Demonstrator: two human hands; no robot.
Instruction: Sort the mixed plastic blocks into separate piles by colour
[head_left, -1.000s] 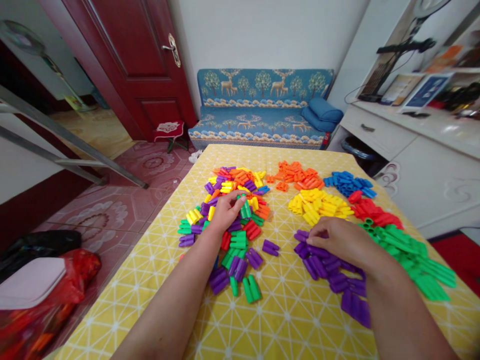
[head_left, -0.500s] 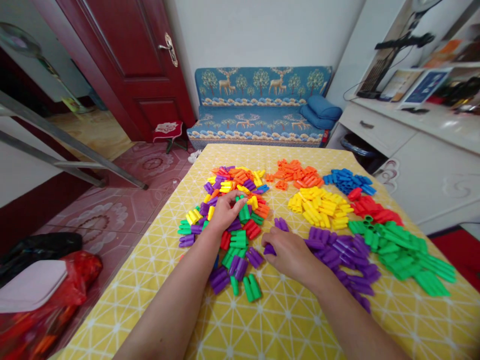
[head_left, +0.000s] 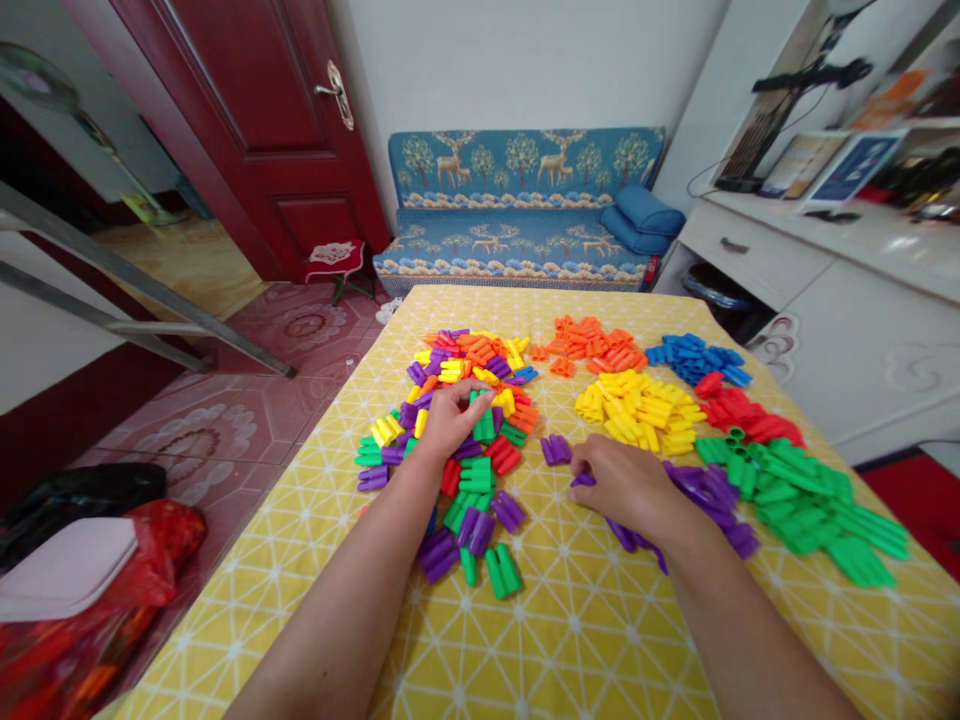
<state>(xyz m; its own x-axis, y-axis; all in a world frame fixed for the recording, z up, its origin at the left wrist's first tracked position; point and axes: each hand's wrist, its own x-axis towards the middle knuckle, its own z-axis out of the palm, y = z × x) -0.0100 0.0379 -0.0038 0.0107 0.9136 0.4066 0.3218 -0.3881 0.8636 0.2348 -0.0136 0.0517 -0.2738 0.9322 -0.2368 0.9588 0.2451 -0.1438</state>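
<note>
My left hand (head_left: 450, 418) rests on the mixed pile of coloured plastic blocks (head_left: 469, 400), its fingers curled round a green block (head_left: 484, 422). My right hand (head_left: 622, 484) lies fingers down at the left edge of the purple pile (head_left: 705, 495), closed on a purple block whose end shows at its fingertips. A lone purple block (head_left: 556, 449) lies just left of that hand. Sorted piles sit to the right: orange (head_left: 592, 348), yellow (head_left: 641, 410), blue (head_left: 694, 360), red (head_left: 739, 415) and green (head_left: 802, 500).
The blocks lie on a table with a yellow patterned cloth (head_left: 570, 640). Beyond it stands a blue sofa (head_left: 517, 220) and a dark red door (head_left: 247, 130). White cabinets (head_left: 847, 330) run along the right. A red bag (head_left: 82, 600) sits on the floor at the left.
My right hand reached left to the loose purple blocks beside the mixed pile, then drew back right toward the purple pile. My left hand stayed on the mixed pile.
</note>
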